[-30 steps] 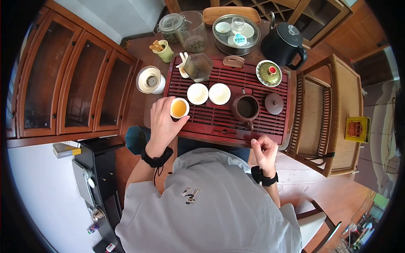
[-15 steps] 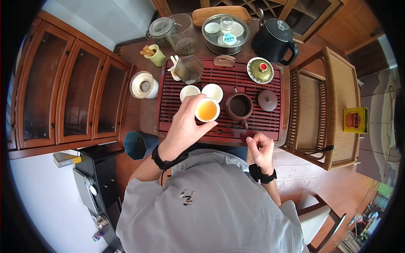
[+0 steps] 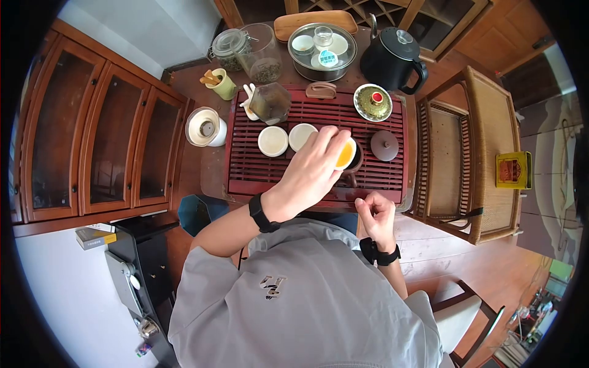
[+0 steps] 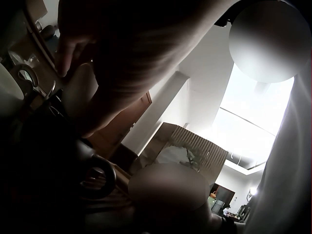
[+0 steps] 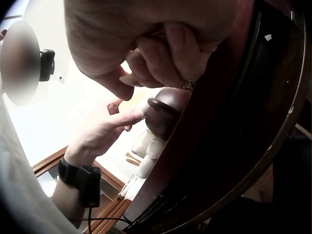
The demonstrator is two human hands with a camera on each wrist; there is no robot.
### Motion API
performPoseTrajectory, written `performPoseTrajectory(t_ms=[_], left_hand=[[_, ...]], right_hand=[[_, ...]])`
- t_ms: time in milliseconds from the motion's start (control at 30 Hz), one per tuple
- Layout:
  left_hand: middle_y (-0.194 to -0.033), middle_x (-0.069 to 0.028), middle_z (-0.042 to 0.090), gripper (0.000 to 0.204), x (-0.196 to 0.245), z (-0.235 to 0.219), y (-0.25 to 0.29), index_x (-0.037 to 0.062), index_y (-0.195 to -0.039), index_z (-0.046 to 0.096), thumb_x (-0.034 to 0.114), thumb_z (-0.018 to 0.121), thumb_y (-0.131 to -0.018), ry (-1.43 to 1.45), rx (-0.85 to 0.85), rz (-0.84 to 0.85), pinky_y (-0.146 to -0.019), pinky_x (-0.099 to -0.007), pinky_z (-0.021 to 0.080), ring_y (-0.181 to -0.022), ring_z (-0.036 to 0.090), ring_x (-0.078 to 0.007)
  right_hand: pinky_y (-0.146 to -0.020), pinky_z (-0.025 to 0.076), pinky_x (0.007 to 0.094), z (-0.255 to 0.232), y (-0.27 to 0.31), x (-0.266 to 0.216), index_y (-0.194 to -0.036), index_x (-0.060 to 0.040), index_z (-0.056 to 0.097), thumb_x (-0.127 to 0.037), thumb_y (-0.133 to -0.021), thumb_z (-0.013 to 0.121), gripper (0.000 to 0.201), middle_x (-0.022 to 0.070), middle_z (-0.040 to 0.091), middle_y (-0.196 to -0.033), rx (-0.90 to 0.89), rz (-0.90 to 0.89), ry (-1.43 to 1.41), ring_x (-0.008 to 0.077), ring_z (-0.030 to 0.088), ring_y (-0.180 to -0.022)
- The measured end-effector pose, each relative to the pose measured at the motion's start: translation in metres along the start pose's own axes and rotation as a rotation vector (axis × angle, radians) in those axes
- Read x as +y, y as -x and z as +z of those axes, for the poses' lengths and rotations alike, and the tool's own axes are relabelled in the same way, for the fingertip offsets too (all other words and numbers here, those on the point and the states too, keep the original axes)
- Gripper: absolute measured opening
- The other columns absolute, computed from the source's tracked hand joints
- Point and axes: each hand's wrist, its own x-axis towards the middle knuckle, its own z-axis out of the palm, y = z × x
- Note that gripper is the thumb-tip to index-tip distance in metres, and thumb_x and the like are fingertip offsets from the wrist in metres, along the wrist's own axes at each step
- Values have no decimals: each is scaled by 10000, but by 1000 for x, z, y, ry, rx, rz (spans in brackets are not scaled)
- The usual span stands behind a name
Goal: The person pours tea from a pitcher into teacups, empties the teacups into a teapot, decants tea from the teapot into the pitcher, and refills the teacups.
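My left hand grips a small white cup of amber tea, thumb and fingers around its sides. The cup looks tilted and overlaps the brown clay teapot in the head view, hiding much of it. In the right wrist view, the teapot shows beside the left hand's fingertips. Two white cups stand left of the hand on the slatted red tea tray. At the tray's front edge rests my right hand, loosely curled, holding nothing. The teapot's lid lies on the tray.
A glass pitcher and a lidded patterned bowl stand on the tray's far part. Behind it are a black kettle, a steel basin and glass jars. A white strainer cup stands at left, a rattan shelf at right.
My left hand has carried the cup of tea rightward, from the tray's left side past the two white cups to the teapot, and tilted it. The right hand has stayed at the tray's edge.
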Motion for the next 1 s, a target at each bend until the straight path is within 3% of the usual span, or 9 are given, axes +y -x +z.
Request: performPoseTrajectory(t_ms=[300, 500, 667, 900, 967, 1000], left_hand=[[-1302, -166, 497, 632, 8, -3, -12, 1, -1385, 498, -7, 625, -766, -324, -57, 202, -889, -391, 506, -951, 530, -303], [-1226, -102, 550, 566, 11, 4, -19, 33, -1338, 544, 81, 651, -785, -581, 16, 337, -786, -316, 527, -921, 532, -219], [-1156, -82, 585, 436, 11, 3, -22, 30, -1256, 597, 162, 616, -841, -807, -15, 473, -796, -270, 496, -992, 551, -183], [-1165, -91, 587, 446, 9, 4, -20, 37, -1261, 597, 171, 621, -835, -775, -37, 479, -800, -291, 492, -974, 556, -186], [-1172, -92, 585, 449, 6, 3, -20, 47, -1263, 596, 168, 628, -832, -693, 23, 406, -812, -320, 492, -948, 565, -191], [-1172, -110, 583, 440, 4, 1, -19, 57, -1268, 586, 135, 620, -837, -598, 7, 352, -823, -354, 493, -940, 580, -233]], right_hand=[[-475, 319, 233, 0, -1, -4, -646, -33, 510, -69, -891, 728, 330, -31, 461, -540, 7, -3, 17, 32, 374, -532], [-475, 325, 238, 1, 0, 3, -649, -28, 510, -76, -890, 728, 328, -28, 463, -543, 13, -12, 3, 36, 377, -533], [-476, 332, 237, 0, -1, -1, -652, -24, 523, -74, -889, 727, 317, -23, 489, -545, -3, 3, -7, 36, 388, -530], [-474, 326, 231, 2, -1, 0, -656, -32, 523, -62, -895, 722, 311, -33, 504, -552, 3, 13, -32, 22, 393, -536], [-473, 323, 229, 2, 0, 0, -659, -34, 522, -61, -897, 720, 311, -39, 506, -556, 0, 26, -48, 19, 392, -538], [-473, 319, 226, 2, -1, -2, -662, -36, 520, -59, -899, 718, 310, -45, 503, -558, 6, 16, -35, 15, 391, -540]])
